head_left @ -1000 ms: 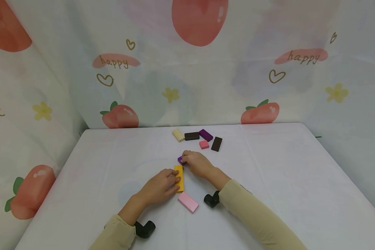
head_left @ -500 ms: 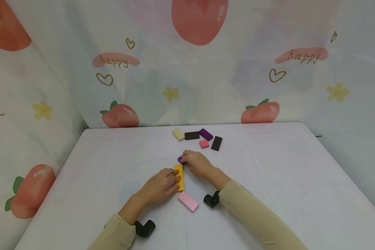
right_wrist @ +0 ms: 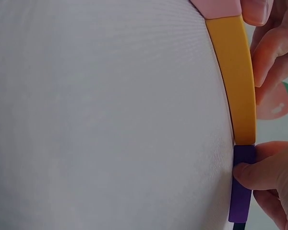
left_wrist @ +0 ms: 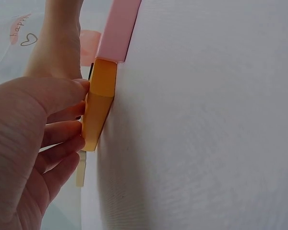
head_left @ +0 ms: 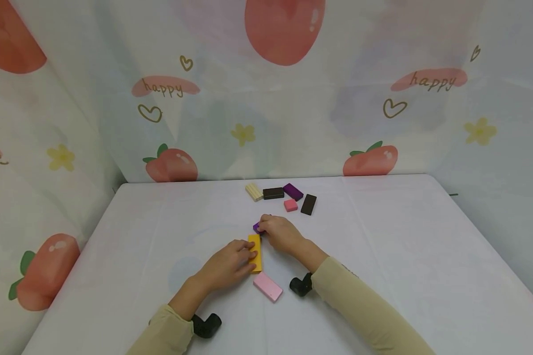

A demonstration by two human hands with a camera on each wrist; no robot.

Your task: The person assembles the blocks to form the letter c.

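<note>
In the head view my left hand (head_left: 224,264) rests its fingertips on top of a long yellow block (head_left: 258,261), which lies on the table. Just beyond the block's far end, my right hand (head_left: 284,233) pinches a purple block (head_left: 256,228), mostly covered by its fingers. The right wrist view shows the thumb against the side of the purple block (right_wrist: 240,199), whose end meets the yellow block (right_wrist: 237,81). A pale pink block (head_left: 268,287) lies slanted at the near end of the yellow one; in the left wrist view the pink block (left_wrist: 117,33) appears to touch it.
Farther back on the white table (head_left: 382,246) lie a ridged cream block (head_left: 253,192), a dark block (head_left: 273,193), a purple block (head_left: 293,192), a small coral block (head_left: 290,205) and another dark block (head_left: 308,204). A patterned cloth (head_left: 293,118) hangs behind.
</note>
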